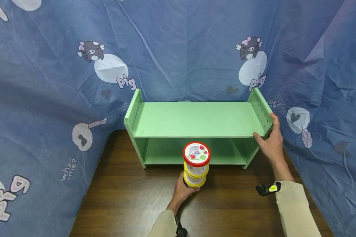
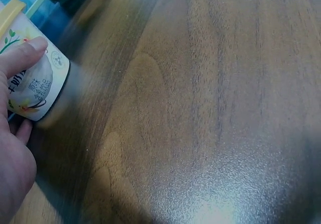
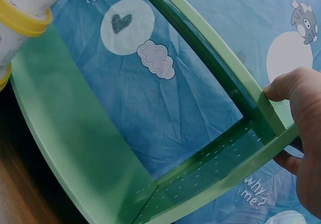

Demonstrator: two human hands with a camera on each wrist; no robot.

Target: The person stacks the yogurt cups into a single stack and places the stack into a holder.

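My left hand (image 1: pixel 181 191) holds a stack of round lidded tubs from below, in front of the green shelf (image 1: pixel 195 118). The top tub (image 1: pixel 196 154) has a red lid printed with strawberries; two yellow rims show beneath it. In the left wrist view, thumb and fingers grip the lowest tub (image 2: pixel 42 86), white with printed flowers and a yellow rim. With my right hand (image 1: pixel 273 146) I grip the front edge of the shelf's right end, thumb on the near side of the board. The right wrist view also catches the shelf (image 3: pixel 75 113) and part of the stack (image 3: pixel 25 20).
The two-tier shelf stands on a brown wooden surface (image 1: pixel 130 204), close to a blue cloth backdrop (image 1: pixel 178 49) with pig prints that encloses the back and sides. The stack hides part of the lower tier (image 1: pixel 166 158). Raised end boards (image 1: pixel 133 108) flank the top.
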